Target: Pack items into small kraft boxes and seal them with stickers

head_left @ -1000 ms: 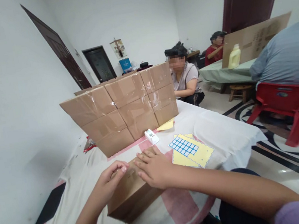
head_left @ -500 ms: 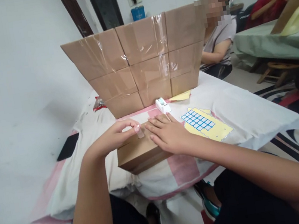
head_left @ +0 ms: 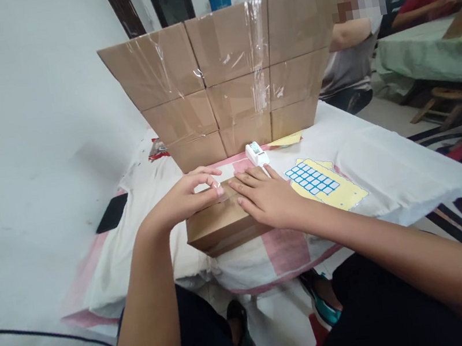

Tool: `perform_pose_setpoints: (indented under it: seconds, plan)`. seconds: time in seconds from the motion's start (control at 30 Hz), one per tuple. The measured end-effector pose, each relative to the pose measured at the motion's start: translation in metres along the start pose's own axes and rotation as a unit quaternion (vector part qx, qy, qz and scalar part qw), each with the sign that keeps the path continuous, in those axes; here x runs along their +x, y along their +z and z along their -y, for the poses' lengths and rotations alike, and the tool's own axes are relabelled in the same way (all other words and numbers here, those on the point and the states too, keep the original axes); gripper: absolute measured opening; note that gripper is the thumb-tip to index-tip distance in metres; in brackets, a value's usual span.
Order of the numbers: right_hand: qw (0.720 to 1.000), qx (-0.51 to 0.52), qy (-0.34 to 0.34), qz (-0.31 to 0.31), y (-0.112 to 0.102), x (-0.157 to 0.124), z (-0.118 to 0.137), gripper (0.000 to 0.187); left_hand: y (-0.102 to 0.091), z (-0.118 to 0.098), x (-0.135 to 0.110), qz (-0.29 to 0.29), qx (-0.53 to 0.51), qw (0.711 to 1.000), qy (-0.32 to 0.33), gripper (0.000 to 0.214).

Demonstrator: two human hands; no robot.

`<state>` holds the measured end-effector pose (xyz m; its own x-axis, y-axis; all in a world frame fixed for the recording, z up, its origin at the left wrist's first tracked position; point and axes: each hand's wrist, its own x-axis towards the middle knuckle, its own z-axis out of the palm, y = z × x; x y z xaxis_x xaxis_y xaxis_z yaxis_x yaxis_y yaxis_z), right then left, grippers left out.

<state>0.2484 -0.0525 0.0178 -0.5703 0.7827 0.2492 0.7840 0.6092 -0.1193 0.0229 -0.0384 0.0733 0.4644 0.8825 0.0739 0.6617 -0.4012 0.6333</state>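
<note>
A brown cardboard box (head_left: 226, 226) lies on the cloth-covered table in front of me. My right hand (head_left: 263, 194) rests flat on its top with the fingers spread. At the box's top left, my left hand (head_left: 193, 196) pinches a short strip of clear tape (head_left: 222, 197) between thumb and index finger; the strip hangs at the box's top surface, and I cannot tell how much of it sticks. Just beyond my right fingertips sits a small white device (head_left: 256, 153), possibly a tape dispenser. Yellow sheets with a blue-outlined grid of white labels (head_left: 311, 178) lie to the right.
A wall of taped cardboard boxes (head_left: 233, 73) stands across the table's far side. A flat black object (head_left: 111, 213) lies on the left, and a red packet (head_left: 157, 149) behind it. Another person (head_left: 351, 57) sits beyond the boxes, near a second table (head_left: 414, 56).
My view has shifted slightly, so the scene sits higher and further right. My left fingers have moved a little over the tape strip; my right hand stays on the box.
</note>
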Motion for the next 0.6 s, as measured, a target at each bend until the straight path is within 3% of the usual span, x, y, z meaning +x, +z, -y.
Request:
perform_pose_setpoints:
  seconds: [0.2, 0.3, 0.47, 0.6]
  plan:
    - [1.000, 0.000, 0.000, -0.001, 0.000, 0.000, 0.000, 0.054, 0.007, 0.010, 0.000, 0.047, 0.023, 0.998, -0.034, 0.034]
    - [1.000, -0.001, 0.004, 0.002, -0.001, 0.000, 0.001, 0.053, 0.015, 0.017, 0.004, 0.015, 0.076, 0.995, -0.062, 0.030]
    - [1.000, 0.005, 0.001, 0.002, -0.001, 0.001, 0.001, 0.053, 0.022, 0.011, 0.003, -0.025, 0.163, 0.978, -0.125, 0.023]
    - [1.000, 0.018, -0.004, 0.004, -0.001, 0.002, 0.000, 0.053, 0.025, 0.010, 0.000, -0.061, 0.185, 0.973, -0.123, 0.024]
